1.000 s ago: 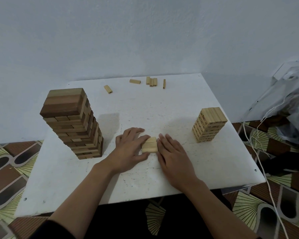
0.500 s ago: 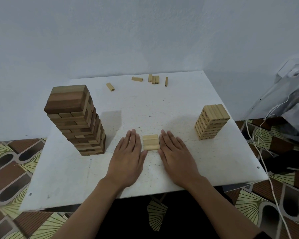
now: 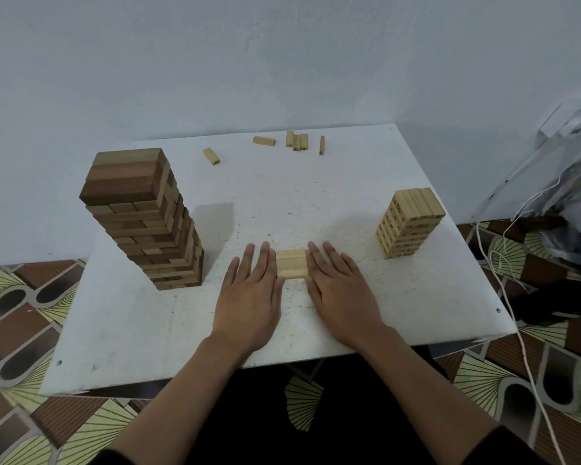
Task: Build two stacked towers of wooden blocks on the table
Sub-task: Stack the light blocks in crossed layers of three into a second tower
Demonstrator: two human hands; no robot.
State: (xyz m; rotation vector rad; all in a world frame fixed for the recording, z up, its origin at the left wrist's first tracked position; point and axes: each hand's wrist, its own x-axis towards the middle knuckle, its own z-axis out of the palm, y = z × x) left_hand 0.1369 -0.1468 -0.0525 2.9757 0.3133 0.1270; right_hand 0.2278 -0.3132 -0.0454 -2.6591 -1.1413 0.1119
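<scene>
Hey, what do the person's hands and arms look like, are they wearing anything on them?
The left hand and right hand are bare: no gloves, rings or watch visible. The left forearm and right forearm are uncovered too. A dark left sleeve and dark right sleeve show only at the picture's bottom edge, up by the elbows.

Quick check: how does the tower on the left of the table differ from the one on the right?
The left tower is much taller than the right tower. The left tower mixes dark and light brown blocks; the right tower is uniformly pale. The left tower's blocks look bigger than the right tower's, whose ends carry dark marks. Both stand upright on the white table.
</scene>
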